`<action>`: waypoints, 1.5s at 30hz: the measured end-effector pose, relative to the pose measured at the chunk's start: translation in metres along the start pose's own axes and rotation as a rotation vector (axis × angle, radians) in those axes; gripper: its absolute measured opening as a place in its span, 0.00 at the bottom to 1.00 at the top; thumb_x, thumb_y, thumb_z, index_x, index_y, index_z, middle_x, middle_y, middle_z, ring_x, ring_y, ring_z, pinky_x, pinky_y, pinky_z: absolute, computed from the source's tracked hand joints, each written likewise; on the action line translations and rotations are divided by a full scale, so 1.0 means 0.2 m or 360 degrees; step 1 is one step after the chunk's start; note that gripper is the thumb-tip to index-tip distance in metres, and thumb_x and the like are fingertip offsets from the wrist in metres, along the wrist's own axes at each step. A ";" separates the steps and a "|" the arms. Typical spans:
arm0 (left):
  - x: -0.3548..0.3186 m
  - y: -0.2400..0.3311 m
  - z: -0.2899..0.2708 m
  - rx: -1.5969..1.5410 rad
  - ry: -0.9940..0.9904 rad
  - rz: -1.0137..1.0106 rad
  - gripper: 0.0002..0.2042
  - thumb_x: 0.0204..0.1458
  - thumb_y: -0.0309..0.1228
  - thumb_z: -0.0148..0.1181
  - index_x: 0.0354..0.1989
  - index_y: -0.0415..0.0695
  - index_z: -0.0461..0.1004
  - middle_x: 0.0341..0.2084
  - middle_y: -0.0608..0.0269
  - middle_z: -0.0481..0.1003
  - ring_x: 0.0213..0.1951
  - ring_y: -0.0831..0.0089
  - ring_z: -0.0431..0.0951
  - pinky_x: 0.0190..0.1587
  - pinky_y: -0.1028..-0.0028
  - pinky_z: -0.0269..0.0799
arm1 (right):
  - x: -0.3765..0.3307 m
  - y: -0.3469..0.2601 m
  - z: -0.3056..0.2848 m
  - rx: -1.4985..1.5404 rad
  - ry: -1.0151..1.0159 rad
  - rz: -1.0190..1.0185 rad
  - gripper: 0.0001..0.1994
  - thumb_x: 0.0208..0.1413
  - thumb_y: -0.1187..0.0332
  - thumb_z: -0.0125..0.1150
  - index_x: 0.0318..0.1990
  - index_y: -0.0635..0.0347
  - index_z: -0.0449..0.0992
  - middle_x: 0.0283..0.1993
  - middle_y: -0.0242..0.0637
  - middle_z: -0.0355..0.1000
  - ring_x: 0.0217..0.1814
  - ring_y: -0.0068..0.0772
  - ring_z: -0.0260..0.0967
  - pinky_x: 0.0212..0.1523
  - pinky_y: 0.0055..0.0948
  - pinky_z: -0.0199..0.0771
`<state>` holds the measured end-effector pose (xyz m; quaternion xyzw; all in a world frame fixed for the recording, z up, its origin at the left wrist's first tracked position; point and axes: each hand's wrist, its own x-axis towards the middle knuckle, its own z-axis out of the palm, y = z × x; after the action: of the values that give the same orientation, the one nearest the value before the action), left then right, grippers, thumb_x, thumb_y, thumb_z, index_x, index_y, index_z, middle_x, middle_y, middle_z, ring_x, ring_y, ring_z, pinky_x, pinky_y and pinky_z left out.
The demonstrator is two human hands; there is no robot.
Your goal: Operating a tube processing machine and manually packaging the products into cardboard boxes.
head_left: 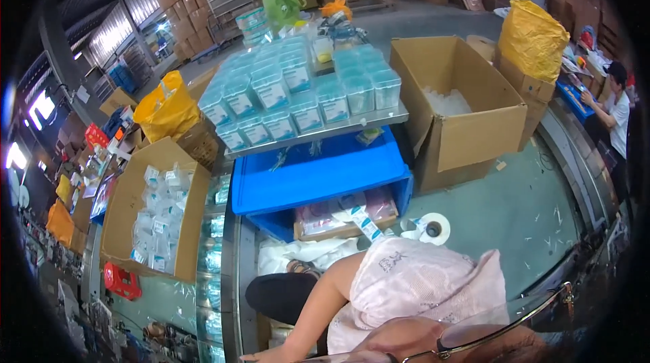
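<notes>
My left arm runs from my pale pink top down to the lower edge, and only part of my left hand (256,357) shows there, beside my black-clad knee (281,295). I cannot make out what it holds or touches. My right hand is out of view. In front of me stands a metal table (379,120) covered with several clear lidded plastic boxes (305,92). Under it sits a blue crate (305,180) above a flat carton of packets (338,217).
An open cardboard box (467,126) stands right of the table, and another (122,214) full of small bagged items stands left. Yellow bags (166,109) (531,38) sit on cartons. A white roll (433,227) lies on the floor. Another person (613,116) works far right.
</notes>
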<state>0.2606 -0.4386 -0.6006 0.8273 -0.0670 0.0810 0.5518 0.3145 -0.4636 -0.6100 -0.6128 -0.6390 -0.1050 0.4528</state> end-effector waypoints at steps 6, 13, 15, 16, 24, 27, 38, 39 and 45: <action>-0.02 -0.02 -0.08 0.0142 0.0017 -0.0029 0.31 0.37 0.31 0.60 0.52 0.36 0.56 0.47 0.44 0.61 0.51 0.56 0.60 0.55 0.65 0.52 | -0.06 -0.03 0.30 0.0289 -0.0013 -0.0079 0.22 0.46 0.54 0.51 0.46 0.56 0.64 0.55 0.41 0.55 0.62 0.43 0.43 0.56 0.61 0.31; 0.05 -0.06 -0.10 0.0213 -0.0070 -0.0012 0.31 0.38 0.32 0.60 0.52 0.36 0.56 0.47 0.43 0.61 0.52 0.55 0.59 0.55 0.64 0.52 | -0.13 -0.05 0.39 0.0523 -0.0019 -0.0061 0.24 0.46 0.52 0.52 0.48 0.56 0.63 0.56 0.41 0.55 0.63 0.43 0.43 0.57 0.61 0.30; 0.06 -0.04 -0.10 0.0243 -0.0081 0.0006 0.31 0.38 0.32 0.60 0.52 0.35 0.56 0.47 0.43 0.61 0.52 0.54 0.59 0.55 0.64 0.52 | -0.17 -0.04 0.46 0.0586 -0.0023 -0.0076 0.25 0.46 0.52 0.53 0.49 0.56 0.63 0.56 0.41 0.55 0.63 0.43 0.42 0.57 0.61 0.30; 0.07 -0.03 -0.10 0.0262 -0.0085 0.0011 0.30 0.38 0.33 0.60 0.52 0.35 0.56 0.47 0.43 0.61 0.52 0.54 0.59 0.55 0.64 0.52 | -0.19 -0.04 0.50 0.0622 -0.0024 -0.0085 0.26 0.45 0.51 0.53 0.49 0.56 0.63 0.56 0.41 0.55 0.63 0.43 0.42 0.57 0.61 0.30; 0.13 0.08 -0.08 0.0427 -0.0122 0.0010 0.30 0.40 0.34 0.59 0.51 0.35 0.57 0.47 0.42 0.61 0.52 0.53 0.59 0.55 0.63 0.52 | -0.23 -0.17 0.44 0.0952 -0.0009 -0.0151 0.29 0.45 0.50 0.55 0.52 0.56 0.62 0.57 0.41 0.54 0.63 0.44 0.41 0.57 0.62 0.30; 0.09 0.10 -0.18 0.0537 -0.0017 -0.0086 0.29 0.40 0.35 0.59 0.51 0.35 0.57 0.47 0.41 0.61 0.52 0.52 0.59 0.55 0.63 0.52 | -0.18 -0.27 0.49 0.1204 -0.0069 -0.0245 0.30 0.44 0.49 0.56 0.53 0.57 0.61 0.58 0.41 0.54 0.64 0.44 0.41 0.58 0.62 0.30; -0.98 0.24 -0.37 0.0786 0.1006 -0.0742 0.24 0.44 0.37 0.55 0.49 0.41 0.59 0.45 0.48 0.63 0.49 0.52 0.61 0.52 0.64 0.56 | -0.01 -0.54 0.29 0.0360 -0.0569 0.0072 0.31 0.28 0.63 0.66 0.45 0.65 0.63 0.42 0.50 0.63 0.45 0.51 0.60 0.44 0.41 0.60; -1.02 0.29 -0.34 0.0773 0.1127 -0.0821 0.23 0.43 0.36 0.55 0.48 0.41 0.60 0.42 0.49 0.63 0.47 0.53 0.62 0.50 0.65 0.58 | 0.01 -0.57 0.28 0.0476 -0.0694 -0.0008 0.35 0.29 0.62 0.67 0.48 0.65 0.59 0.44 0.50 0.62 0.47 0.52 0.59 0.46 0.42 0.58; -1.71 0.49 0.03 0.0876 0.2223 -0.0910 0.21 0.42 0.32 0.54 0.47 0.42 0.62 0.42 0.56 0.63 0.49 0.61 0.61 0.53 0.66 0.54 | -0.16 -0.66 0.38 0.0638 -0.1080 -0.0303 0.33 0.33 0.72 0.63 0.51 0.65 0.58 0.51 0.49 0.58 0.54 0.50 0.54 0.55 0.38 0.52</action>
<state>-0.0938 -0.4739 -0.5845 0.6770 0.5306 0.4490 0.2418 0.1586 -0.4628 -0.6205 -0.4503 -0.8140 0.1883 0.3150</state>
